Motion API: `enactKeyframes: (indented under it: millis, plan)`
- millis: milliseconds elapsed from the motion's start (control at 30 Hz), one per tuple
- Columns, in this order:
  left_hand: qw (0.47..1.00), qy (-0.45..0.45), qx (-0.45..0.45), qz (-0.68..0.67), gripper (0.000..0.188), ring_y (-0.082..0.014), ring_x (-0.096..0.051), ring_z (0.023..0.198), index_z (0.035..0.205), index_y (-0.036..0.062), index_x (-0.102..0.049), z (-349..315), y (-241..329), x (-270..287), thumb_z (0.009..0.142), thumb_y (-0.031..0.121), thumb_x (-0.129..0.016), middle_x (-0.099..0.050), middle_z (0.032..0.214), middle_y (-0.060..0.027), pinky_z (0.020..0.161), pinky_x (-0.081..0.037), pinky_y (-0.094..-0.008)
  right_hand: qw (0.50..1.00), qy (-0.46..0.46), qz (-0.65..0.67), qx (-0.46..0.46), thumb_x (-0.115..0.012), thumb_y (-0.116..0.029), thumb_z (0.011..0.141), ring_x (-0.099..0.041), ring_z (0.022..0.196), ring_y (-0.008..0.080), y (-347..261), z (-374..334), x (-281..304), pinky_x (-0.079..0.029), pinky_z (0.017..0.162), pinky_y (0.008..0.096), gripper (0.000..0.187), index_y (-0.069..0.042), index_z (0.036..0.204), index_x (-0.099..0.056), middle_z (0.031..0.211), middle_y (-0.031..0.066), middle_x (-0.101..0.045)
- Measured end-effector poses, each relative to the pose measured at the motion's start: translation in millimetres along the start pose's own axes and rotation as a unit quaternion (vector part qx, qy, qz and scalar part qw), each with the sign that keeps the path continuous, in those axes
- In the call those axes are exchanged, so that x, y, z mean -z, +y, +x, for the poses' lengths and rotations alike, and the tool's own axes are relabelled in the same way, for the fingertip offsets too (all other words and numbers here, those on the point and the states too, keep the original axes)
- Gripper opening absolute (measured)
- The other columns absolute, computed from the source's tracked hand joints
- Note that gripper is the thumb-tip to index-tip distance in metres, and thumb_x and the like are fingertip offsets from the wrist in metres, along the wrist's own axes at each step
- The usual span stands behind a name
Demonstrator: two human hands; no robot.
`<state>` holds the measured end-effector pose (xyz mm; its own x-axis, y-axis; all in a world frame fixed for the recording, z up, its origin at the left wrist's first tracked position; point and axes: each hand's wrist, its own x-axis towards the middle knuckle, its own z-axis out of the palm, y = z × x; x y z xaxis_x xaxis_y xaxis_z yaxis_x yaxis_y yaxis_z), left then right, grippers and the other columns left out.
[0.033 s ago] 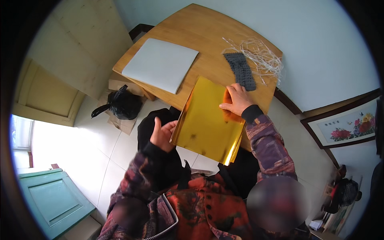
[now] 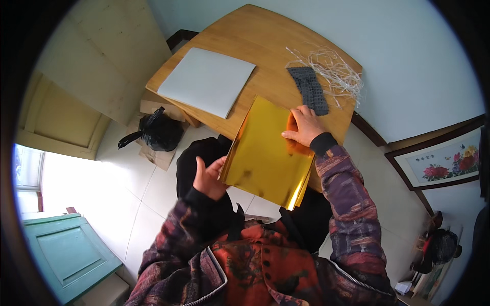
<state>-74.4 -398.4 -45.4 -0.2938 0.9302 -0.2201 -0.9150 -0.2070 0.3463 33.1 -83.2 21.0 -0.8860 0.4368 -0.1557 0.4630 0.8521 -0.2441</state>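
Observation:
A stack of shiny gold foil sheets [image 2: 273, 148] lies partly over the near edge of the table and partly above my lap. At its upper right edge my right hand [image 2: 306, 127] grips the sheets, thumb on top and fingers curled by the corner. My left hand [image 2: 210, 178] is at the lower left edge, its thumb raised and apart; its fingertips touch the edge or reach just under it. Several layers show along the sheets' left and lower right edges.
On the wooden table [image 2: 240, 30] rest a pale grey board [image 2: 206, 81], a dark grey knitted strip [image 2: 309, 92] and tangled clear strands [image 2: 337, 74]. A black plastic bag [image 2: 161, 132] sits on cardboard at left. A framed flower picture [image 2: 439, 163] leans at right.

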Motion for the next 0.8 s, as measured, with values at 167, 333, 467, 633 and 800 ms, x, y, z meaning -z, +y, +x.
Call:
enactKeyframes:
  millis: [167,333,467,633,800]
  plan:
    - [0.999,-0.023,0.027,-0.016,0.056,-0.0218,-0.044,0.126,0.134,0.0151,-0.045,-28,-62,9,0.086,0.036,-0.065,-0.053,0.131,-0.0018,0.109,-0.028,-0.048,0.999,-0.007,-0.029,-0.013,-0.072,-0.049,0.073,-0.04,0.121,0.0324,-3,2,2,-0.039,0.1,0.0432,0.077,-0.005,0.131,-0.046,0.132,0.0102,-0.042]
    - [0.996,0.08,0.032,0.025,0.052,-0.0249,-0.048,0.123,0.135,0.0134,-0.042,4,-79,-8,0.088,0.024,-0.063,-0.052,0.132,-0.0049,0.106,-0.034,-0.0481,0.997,-0.023,-0.042,-0.063,-0.07,-0.051,0.074,-0.04,0.122,0.0321,-11,-5,6,-0.041,0.099,0.0437,0.076,-0.005,0.131,-0.047,0.131,0.0096,-0.043]
    - [0.984,0.169,-0.007,0.049,0.045,-0.028,-0.052,0.118,0.132,0.0085,-0.045,20,-68,-16,0.089,0.012,-0.058,-0.054,0.129,-0.0077,0.101,-0.041,-0.0472,0.993,-0.026,-0.044,-0.102,-0.07,-0.051,0.075,-0.04,0.122,0.0314,-19,-21,11,-0.041,0.099,0.0439,0.072,-0.004,0.126,-0.05,0.129,0.0108,-0.044]
    - [0.972,0.185,0.062,0.127,0.042,-0.031,-0.059,0.107,0.125,0.0017,-0.05,43,8,-1,0.083,0.004,-0.054,-0.061,0.115,-0.0127,0.094,-0.047,-0.0463,0.982,0.008,-0.043,-0.185,-0.069,-0.054,0.075,-0.045,0.115,0.0338,-34,-72,-4,-0.042,0.094,0.0443,0.066,0.0,0.111,-0.056,0.119,0.0152,-0.05]
    - [0.919,0.24,0.122,0.288,0.038,-0.0284,-0.065,0.095,0.117,-0.0015,-0.054,68,46,-7,0.082,0.01,-0.058,-0.066,0.107,-0.0141,0.085,-0.054,-0.0414,0.98,0.074,0.041,-0.182,-0.07,-0.046,0.077,-0.05,0.108,0.033,-40,-133,-28,-0.046,0.087,0.0409,0.059,0.001,0.108,-0.055,0.112,0.0178,-0.051]
